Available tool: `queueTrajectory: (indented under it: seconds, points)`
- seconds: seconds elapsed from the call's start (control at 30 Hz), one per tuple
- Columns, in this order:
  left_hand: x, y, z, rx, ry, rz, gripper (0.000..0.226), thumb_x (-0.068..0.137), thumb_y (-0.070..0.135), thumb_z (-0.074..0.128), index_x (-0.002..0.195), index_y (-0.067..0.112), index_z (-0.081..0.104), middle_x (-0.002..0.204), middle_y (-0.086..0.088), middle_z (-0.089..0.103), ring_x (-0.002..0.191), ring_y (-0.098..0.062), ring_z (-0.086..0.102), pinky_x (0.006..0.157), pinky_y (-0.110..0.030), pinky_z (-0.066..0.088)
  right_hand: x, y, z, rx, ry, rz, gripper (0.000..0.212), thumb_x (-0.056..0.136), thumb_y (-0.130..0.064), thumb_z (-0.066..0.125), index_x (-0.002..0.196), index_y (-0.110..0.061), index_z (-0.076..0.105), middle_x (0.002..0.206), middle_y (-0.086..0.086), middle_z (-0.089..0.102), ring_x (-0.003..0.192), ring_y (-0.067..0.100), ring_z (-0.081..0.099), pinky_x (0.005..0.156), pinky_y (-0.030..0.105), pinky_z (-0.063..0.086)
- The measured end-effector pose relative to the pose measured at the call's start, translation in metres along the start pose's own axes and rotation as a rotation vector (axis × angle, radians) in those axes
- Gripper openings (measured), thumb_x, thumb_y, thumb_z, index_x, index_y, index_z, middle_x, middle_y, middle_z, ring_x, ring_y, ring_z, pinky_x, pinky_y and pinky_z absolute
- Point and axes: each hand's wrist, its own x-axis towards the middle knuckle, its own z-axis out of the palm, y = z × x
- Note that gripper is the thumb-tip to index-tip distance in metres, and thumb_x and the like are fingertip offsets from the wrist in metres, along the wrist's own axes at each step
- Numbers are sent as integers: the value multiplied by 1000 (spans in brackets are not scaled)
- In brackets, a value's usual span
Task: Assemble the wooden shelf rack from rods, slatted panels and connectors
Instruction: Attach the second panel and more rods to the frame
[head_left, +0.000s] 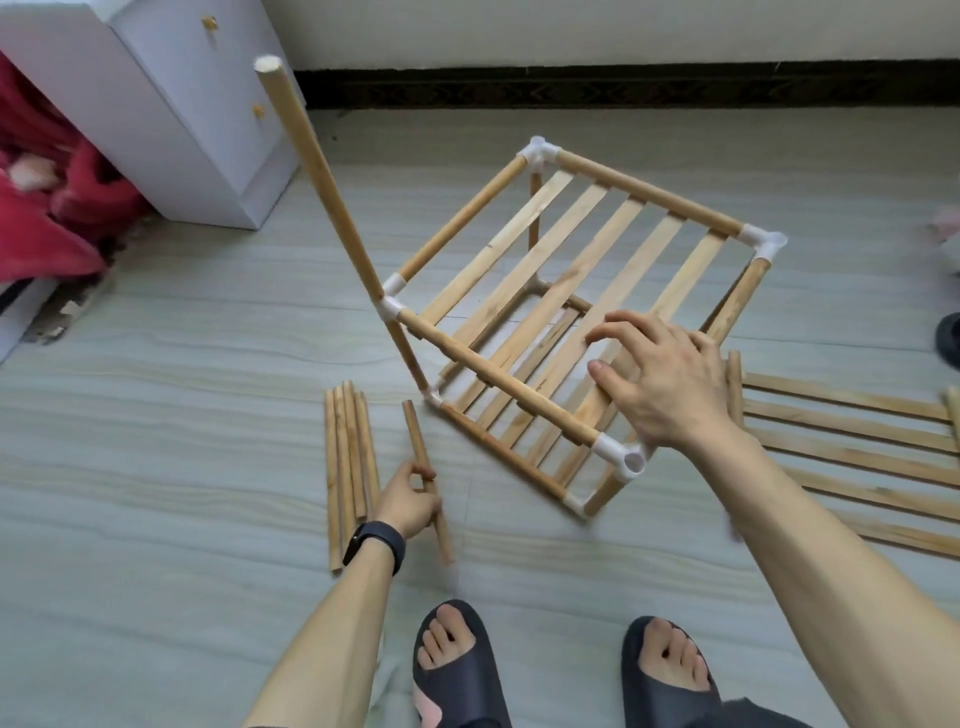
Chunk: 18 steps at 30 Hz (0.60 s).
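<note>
A half-built wooden rack (571, 228) stands on the floor, two slatted levels joined by white corner connectors. A long upright rod (317, 171) rises from its near-left connector (390, 306). The near-right connector (623, 457) shows an open socket facing up. My right hand (665, 379) hovers over the top level near that corner, fingers spread and relaxed, holding nothing. My left hand (408, 501) grips a short wooden rod (423, 462) just above the floor, left of the rack.
A bundle of several loose rods (348, 467) lies on the floor by my left hand. A spare slatted panel (852, 447) lies to the right. A white cabinet (171, 114) and red cloth (47, 197) stand at the back left. My feet in black slippers (457, 670) are below.
</note>
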Motion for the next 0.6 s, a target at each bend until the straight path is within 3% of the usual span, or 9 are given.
queueTrajectory:
  seconds: [0.1,0.23,0.6]
  points:
    - [-28,16,-15,-315,-88,52,34,87,-8,67,104,13,45,94,-20,66,73,-29,70,70,-38,59,-1,0,0,6,-3,0,26,97,-57,49,122,-53,54,147,-22,46,134,12,44,112,43,24]
    - [-72,29,-32,-565,-153,108,49,80,-6,79,116,8,49,107,-19,71,86,-27,76,70,-30,60,-2,1,-1,-15,-26,-5,28,97,-59,46,124,-54,52,149,-19,45,136,14,43,113,47,25]
    - [-150,68,-68,-469,-104,399,51,78,9,85,120,29,64,108,-3,73,99,-18,73,80,-31,60,-5,-17,-2,-115,-83,-2,35,104,-52,36,137,-44,46,153,-10,47,140,21,43,116,55,30]
